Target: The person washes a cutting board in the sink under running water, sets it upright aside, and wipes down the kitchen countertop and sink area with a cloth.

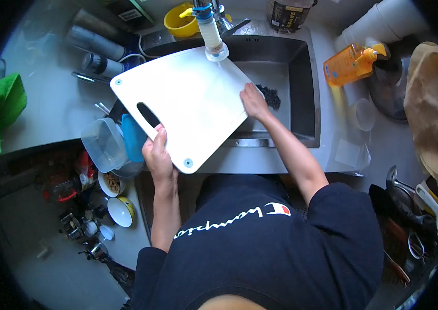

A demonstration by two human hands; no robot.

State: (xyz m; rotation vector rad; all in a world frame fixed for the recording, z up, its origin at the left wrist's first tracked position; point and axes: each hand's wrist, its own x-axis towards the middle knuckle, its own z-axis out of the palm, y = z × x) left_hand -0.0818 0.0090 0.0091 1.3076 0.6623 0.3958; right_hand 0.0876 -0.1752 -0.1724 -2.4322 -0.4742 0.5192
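Note:
A white cutting board (193, 103) is held tilted over the left part of the sink (302, 88), beneath the faucet's ribbed nozzle (211, 39). My left hand (159, 157) grips the board's near left edge beside the handle slot, thumb on top. My right hand (254, 102) is at the board's right edge, its fingers together on the upper face and the thumb hidden. A dark scrubber-like clump (269, 96) lies in the sink just beyond my right hand. Whether water is running from the nozzle is hard to tell.
An orange pump bottle (350, 64) lies right of the sink, with a clear cup (361, 114) nearby. Left are clear plastic containers (104, 144), bowls (121, 212) and a green cloth (4, 111). Behind the sink stand a yellow bowl (180, 23) and a labelled jar (287, 15).

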